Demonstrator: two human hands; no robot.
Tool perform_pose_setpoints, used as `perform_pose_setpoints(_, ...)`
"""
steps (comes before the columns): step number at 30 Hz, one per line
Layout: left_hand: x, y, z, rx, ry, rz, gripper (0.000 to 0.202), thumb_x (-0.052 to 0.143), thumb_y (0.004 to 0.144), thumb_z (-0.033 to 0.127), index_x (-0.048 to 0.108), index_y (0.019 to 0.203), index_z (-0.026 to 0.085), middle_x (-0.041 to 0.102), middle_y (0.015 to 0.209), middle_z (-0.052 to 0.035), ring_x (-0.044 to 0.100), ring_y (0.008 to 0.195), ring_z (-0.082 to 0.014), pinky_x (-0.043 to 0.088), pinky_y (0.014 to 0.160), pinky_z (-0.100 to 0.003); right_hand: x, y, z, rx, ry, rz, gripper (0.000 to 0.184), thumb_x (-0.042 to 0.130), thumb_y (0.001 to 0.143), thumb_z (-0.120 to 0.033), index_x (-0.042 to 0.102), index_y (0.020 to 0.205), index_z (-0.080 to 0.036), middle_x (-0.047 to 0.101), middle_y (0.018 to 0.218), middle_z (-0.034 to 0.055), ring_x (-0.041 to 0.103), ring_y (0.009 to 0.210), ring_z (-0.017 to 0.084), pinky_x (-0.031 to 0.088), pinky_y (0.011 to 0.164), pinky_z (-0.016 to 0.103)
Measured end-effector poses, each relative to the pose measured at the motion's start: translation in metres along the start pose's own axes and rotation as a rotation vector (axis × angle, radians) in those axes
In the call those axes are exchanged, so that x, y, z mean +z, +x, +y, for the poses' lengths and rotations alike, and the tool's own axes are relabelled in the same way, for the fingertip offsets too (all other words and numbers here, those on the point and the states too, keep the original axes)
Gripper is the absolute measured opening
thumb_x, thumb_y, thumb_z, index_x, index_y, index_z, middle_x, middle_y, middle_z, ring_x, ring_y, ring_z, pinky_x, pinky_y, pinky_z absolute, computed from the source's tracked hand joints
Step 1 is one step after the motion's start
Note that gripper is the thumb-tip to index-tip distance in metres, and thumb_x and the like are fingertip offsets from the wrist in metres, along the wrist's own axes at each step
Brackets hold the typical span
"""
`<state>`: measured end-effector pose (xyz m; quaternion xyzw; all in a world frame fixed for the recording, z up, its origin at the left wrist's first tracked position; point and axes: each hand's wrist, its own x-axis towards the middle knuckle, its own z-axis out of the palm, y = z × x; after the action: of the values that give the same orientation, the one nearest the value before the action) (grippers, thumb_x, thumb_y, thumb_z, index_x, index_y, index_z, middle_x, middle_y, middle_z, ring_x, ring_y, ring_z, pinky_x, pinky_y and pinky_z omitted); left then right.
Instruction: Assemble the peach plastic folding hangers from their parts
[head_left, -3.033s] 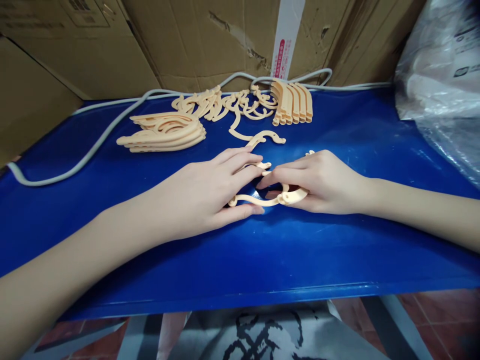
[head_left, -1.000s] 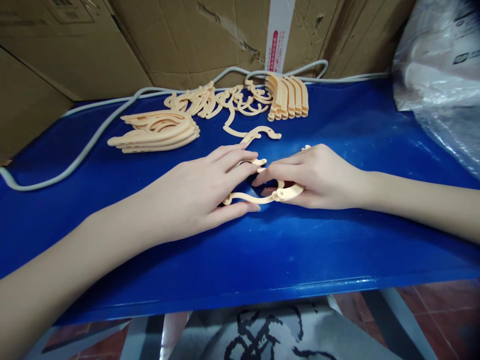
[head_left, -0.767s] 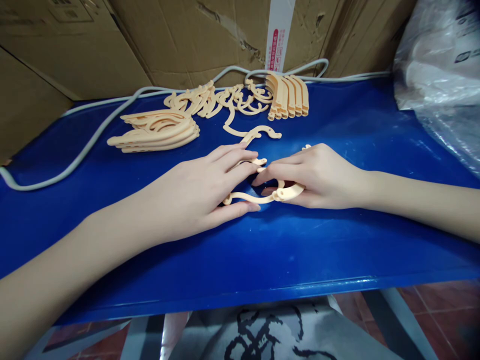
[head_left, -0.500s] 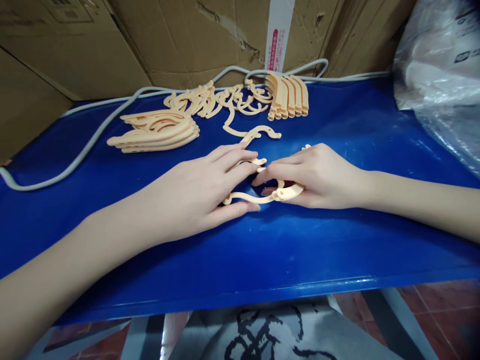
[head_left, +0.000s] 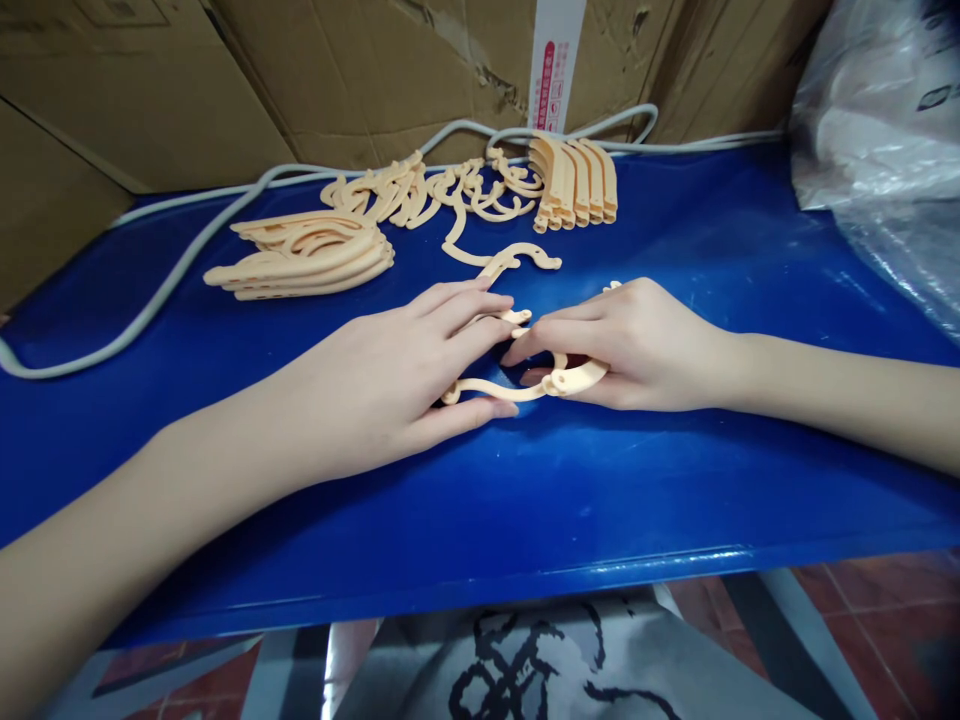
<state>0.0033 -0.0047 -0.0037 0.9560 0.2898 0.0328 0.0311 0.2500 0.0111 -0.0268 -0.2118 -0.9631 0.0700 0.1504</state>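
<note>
Sections of the curved, cream-coloured plastic piece are covered by the bare left hand and the bare right hand.
The left palm is turned out of sight, so its hold cannot be told; the piece's far end is lost behind the right fingers; both forearms are cut off by the side edges. The brown cardboard boxes and the clear plastic bag are cropped, as is the grey fabric with black print below. The red lettering on the white tape strip is too small to be read.
</note>
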Motion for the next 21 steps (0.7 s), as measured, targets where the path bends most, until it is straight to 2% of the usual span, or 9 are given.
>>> perform_pose_setpoints(5,0.0013,0.0004,-0.0003,0.002,-0.008,0.010,0.052,0.039,0.099,0.051,0.052,0.134,0.015,0.048,0.149,-0.0148,0.039,0.141,-0.0337,0.052,0.101,-0.049,-0.0002,0.0001,-0.0003,-0.002,0.003,0.010,0.035,0.044,0.101,-0.043,0.064,0.113,-0.017,0.074,0.095,0.0056,0.065,0.070,0.015,0.036,0.058,0.026)
perform_pose_setpoints(12,0.0019,0.0003,-0.0003,0.007,0.026,0.018,0.054,0.037,0.099,0.051,0.052,0.135,0.014,0.049,0.148,-0.0154,0.040,0.141,-0.0327,0.054,0.098,-0.050,0.0001,-0.0005,0.0003,-0.009,0.012,0.010,0.034,0.044,0.101,-0.042,0.063,0.114,-0.017,0.074,0.100,0.0063,0.065,0.071,0.015,0.036,0.058,0.025)
perform_pose_setpoints(15,0.0011,-0.0006,-0.0007,0.006,0.020,0.021,0.049,0.041,0.098,0.046,0.052,0.135,0.014,0.049,0.148,-0.0150,0.040,0.141,-0.0320,0.055,0.097,-0.048,0.0002,-0.0005,0.0004,-0.023,-0.010,0.028,0.033,0.045,0.101,-0.040,0.063,0.115,-0.017,0.074,0.103,0.0057,0.067,0.074,0.015,0.037,0.059,0.024)
perform_pose_setpoints(18,0.0003,-0.0017,-0.0018,0.007,0.003,0.034,0.046,0.044,0.096,0.039,0.052,0.135,0.014,0.049,0.147,-0.0153,0.041,0.140,-0.0308,0.055,0.098,-0.046,-0.0002,-0.0001,0.0000,-0.043,-0.013,0.055,0.030,0.045,0.101,-0.038,0.064,0.113,-0.017,0.075,0.098,0.0041,0.068,0.074,0.014,0.038,0.059,0.023)
perform_pose_setpoints(21,0.0003,-0.0026,-0.0026,0.013,-0.005,0.046,0.047,0.045,0.096,0.036,0.050,0.136,0.013,0.049,0.147,-0.0153,0.042,0.140,-0.0293,0.053,0.102,-0.045,-0.0011,0.0008,-0.0010,-0.055,0.013,0.059,0.035,0.046,0.100,-0.045,0.065,0.109,-0.016,0.074,0.093,0.0038,0.067,0.071,0.013,0.038,0.059,0.023)
